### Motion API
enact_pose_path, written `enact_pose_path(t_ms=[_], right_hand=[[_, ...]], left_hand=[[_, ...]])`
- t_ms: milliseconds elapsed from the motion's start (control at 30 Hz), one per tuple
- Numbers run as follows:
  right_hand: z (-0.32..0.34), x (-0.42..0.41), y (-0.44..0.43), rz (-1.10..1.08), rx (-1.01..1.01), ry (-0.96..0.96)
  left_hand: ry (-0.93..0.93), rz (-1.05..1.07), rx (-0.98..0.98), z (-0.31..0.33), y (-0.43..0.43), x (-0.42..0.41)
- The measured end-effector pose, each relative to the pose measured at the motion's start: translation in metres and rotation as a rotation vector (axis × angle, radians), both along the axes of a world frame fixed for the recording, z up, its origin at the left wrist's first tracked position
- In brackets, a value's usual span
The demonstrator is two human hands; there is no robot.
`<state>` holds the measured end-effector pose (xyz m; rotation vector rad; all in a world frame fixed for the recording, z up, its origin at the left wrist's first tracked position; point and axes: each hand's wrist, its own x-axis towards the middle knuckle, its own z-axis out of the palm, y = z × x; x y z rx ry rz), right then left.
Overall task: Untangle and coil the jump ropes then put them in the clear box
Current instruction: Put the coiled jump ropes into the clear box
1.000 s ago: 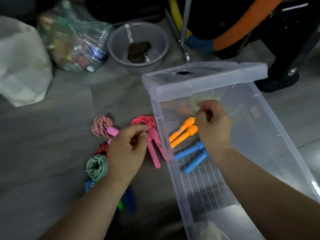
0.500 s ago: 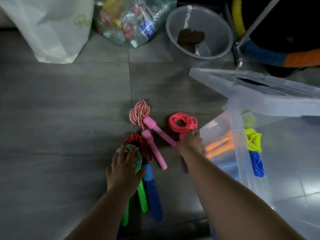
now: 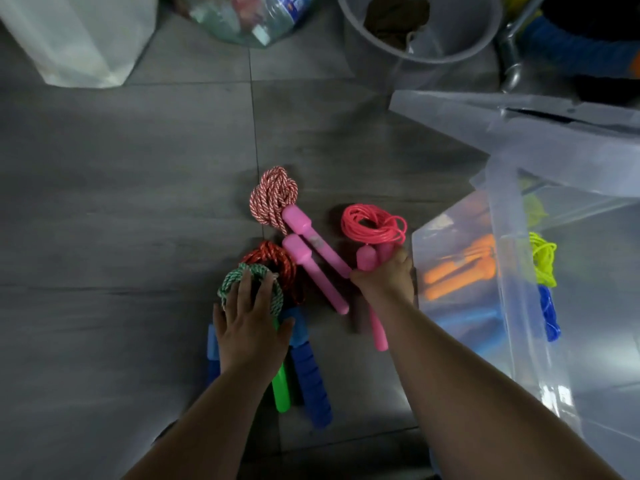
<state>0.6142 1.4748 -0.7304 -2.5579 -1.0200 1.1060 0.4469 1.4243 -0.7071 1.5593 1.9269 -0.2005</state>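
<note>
Left hand (image 3: 247,327): spread on green-white rope coil (image 3: 232,278), 7 o'clock.
Right hand (image 3: 388,280): gripping pink handles (image 3: 366,259), 4 o'clock.
Bottle label (image 3: 289,8), 12 o'clock: blurred.

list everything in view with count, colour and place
pink-and-white rope: 1, pink handles, floor centre
neon pink rope: 1, floor, right of centre
red rope: 1, blue handles, floor, lower centre
green-and-white rope: 1, green handle, overlapping red rope
clear box: 1, right; holds orange handles, yellow cord, blue cord
lid: 1, clear, over box's far end
basin: 1, grey, top, dark cloth inside
white bag: 1, top left
bag of bottles: 1, clear, top
left hand: 1, rests on green-and-white rope
right hand: 1, grips neon pink rope's handles
</note>
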Motion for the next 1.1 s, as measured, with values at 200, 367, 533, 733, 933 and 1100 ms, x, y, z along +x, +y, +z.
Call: enact_pose_path(t_ms=[200, 367, 533, 733, 933, 1100], right_hand=[[0.053, -0.006, 0.003, -0.032, 0.111, 0.148], [0.125, -0.005, -0.011, 0.118, 0.244, 0.266], [0.211, 0.002, -0.044, 0.107, 0.543, 0.503], [0.285, 0.075, -0.093, 0.029, 0.53, 0.831], [0.267, 0.163, -0.133, -0.523, 0.594, 0.911], [0.212, 0.196, -0.152, -0.814, 0.665, 1.009]], left_hand=[[-0.468, 0.44, 0.188, 0.025, 0.006, 0.017], [-1.013, 0.683, -0.22, 0.1, 0.014, 0.047], [-1.252, 0.605, -0.29, 0.188, -0.003, 0.073], [-1.283, 0.319, -0.127, 0.256, -0.026, 0.117], [-1.179, -0.014, 0.033, 0.24, -0.051, 0.211], [-1.029, -0.212, -0.015, 0.197, -0.062, 0.276]])
